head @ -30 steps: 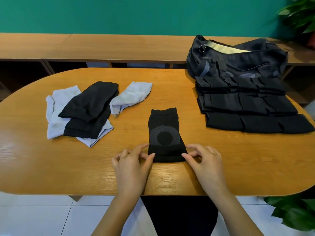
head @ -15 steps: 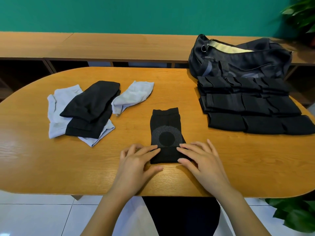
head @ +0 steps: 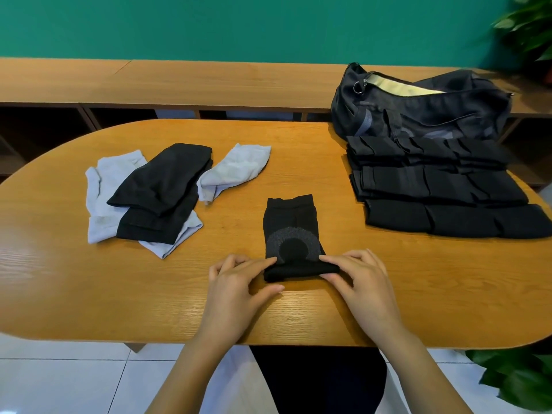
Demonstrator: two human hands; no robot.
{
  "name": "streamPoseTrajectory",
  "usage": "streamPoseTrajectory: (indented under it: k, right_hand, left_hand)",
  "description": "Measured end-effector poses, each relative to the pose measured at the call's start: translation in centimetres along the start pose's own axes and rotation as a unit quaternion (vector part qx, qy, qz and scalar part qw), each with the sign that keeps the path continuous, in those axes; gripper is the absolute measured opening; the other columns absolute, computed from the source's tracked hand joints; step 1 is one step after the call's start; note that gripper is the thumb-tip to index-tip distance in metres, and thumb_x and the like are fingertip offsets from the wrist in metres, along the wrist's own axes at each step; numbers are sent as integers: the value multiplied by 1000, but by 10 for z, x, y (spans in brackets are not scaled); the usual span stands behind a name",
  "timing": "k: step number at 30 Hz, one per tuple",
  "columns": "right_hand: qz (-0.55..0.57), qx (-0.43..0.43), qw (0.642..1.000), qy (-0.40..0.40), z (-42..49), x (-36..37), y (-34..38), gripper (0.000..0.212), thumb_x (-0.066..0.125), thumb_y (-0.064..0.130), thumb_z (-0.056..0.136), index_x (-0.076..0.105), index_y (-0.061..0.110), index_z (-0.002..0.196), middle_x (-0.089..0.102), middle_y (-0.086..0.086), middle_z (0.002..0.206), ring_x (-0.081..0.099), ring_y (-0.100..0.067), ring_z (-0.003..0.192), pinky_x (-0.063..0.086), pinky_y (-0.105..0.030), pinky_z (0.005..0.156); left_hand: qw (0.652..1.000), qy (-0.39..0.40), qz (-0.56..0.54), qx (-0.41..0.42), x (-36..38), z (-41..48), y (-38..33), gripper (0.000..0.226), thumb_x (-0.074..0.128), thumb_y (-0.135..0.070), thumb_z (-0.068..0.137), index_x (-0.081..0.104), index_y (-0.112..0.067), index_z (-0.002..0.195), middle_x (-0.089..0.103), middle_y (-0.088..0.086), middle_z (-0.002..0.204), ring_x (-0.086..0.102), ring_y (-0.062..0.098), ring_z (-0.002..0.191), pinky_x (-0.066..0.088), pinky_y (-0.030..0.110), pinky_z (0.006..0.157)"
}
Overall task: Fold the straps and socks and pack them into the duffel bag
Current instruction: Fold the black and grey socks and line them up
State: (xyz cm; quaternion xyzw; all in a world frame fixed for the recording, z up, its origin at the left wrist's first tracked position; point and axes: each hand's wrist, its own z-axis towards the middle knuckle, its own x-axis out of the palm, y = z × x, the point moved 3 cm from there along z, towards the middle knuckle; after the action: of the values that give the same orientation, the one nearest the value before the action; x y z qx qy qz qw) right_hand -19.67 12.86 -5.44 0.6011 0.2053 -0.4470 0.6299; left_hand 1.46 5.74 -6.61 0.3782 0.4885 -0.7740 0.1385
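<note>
Black sock (head: 291, 234) with a grey ring – laid flat on the desk (head: 418, 294), left of the duffel bag (head: 418, 112) and nearer the person. Its long axis runs from the near edge straight away, with the cuff at the far end. The near end is turned over into a short roll lying crosswise.

Left hand (head: 236, 282) – fingers curled; the left end of the roll is pinched between fingertips on top and thumb at the near side.

Right hand (head: 358, 282) – likewise curled; the right end of the roll is pinched between forefinger and thumb.

Folded straps (head: 433, 189) – black, stacked in three rows directly in front of the duffel bag, the rearmost row touching it.

Sock pile (head: 155, 192) – black on pale grey, well to the left of the duffel bag. One pale grey sock (head: 236, 171) lies just beside the pile, on the side towards the bag.

Duffel bag – dark, unzipped along the top, with a pale lining visible.
</note>
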Motion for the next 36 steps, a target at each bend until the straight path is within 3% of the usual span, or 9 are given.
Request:
streamPoseTrajectory:
  k: [6, 12, 15, 19, 22, 26, 29, 32, 36]
  right_hand:
    - [54, 53, 997, 19, 0, 2, -4, 57, 42, 71, 75, 49, 50, 128, 58, 16, 97, 50, -21, 118, 38, -50, 106]
    - [94, 47, 994, -10, 0, 3, 0, 57, 45, 66, 77, 42, 46, 130, 64, 16, 74, 56, 1, 97, 32, -47, 113]
    - [96, 60, 994, -8, 0, 5, -2, 51, 53, 58, 80, 43, 46, 129, 63, 16, 71, 54, 5, 94, 32, -45, 114]
    - [15, 44, 999, -21, 0, 7, -2, 46, 63, 46, 85, 54, 34, 129, 50, 18, 82, 46, -2, 87, 42, -34, 95]
    - [-23, -42, 997, -54, -2, 4, 4, 42, 56, 47, 90, 59, 32, 129, 53, 19, 107, 42, -5, 105, 39, -32, 93]
    - [-56, -95, 992, 57, -2, 10, 3, 54, 25, 67, 93, 55, 44, 131, 43, 28, 139, 22, 0, 139, 6, -39, 118]
    - [-94, -73, 987, 112, -1, 15, -3, 64, 10, 78, 85, 42, 53, 134, 27, 37, 141, 4, 7, 142, -16, -35, 116]
    - [-81, -63, 988, 113, 0, 14, -2, 69, 12, 83, 80, 39, 53, 136, 24, 39, 139, 1, 11, 140, -18, -32, 115]
    - [-42, -47, 991, 116, 1, 11, -2, 64, 30, 85, 77, 29, 57, 134, 21, 43, 135, 2, 16, 135, -14, -29, 115]
  left_hand:
    - [996, -56, -48, -52, -1, 0, -6, 59, 49, -65, 74, 46, -46, 129, 64, -23, 87, 53, -2, 100, 31, 32, 98]
    - [990, -75, -80, -94, 4, -1, -4, 71, 53, -66, 73, 37, -44, 138, 68, -17, 73, 63, -1, 87, 39, 45, 104]
    - [989, -93, -22, -116, 2, -2, -4, 63, 63, -54, 80, 46, -38, 138, 63, -17, 71, 58, -3, 84, 35, 34, 98]
    - [991, -86, 61, -78, 0, -1, -7, 47, 66, -45, 84, 54, -36, 129, 55, -20, 89, 49, 4, 92, 30, 30, 84]
    - [994, -85, 65, 21, 4, 1, -7, 24, 63, -34, 87, 69, -30, 111, 58, -13, 116, 45, 8, 109, 32, 35, 86]
    - [996, -4, 69, 53, 5, 2, 0, 44, 43, -58, 89, 68, -34, 117, 57, -22, 128, 38, 1, 118, 21, 26, 92]
    - [997, 36, 61, 44, 3, 2, 5, 57, 46, -69, 81, 59, -39, 128, 46, -30, 133, 30, -4, 122, 12, 20, 97]
    - [997, 33, 56, 34, 3, 2, 4, 51, 60, -55, 83, 55, -39, 132, 42, -33, 131, 28, -7, 122, 16, 24, 100]
    - [999, -4, 27, 28, 3, 3, 3, 53, 41, -63, 85, 61, -36, 126, 56, -27, 124, 38, -5, 118, 21, 27, 96]
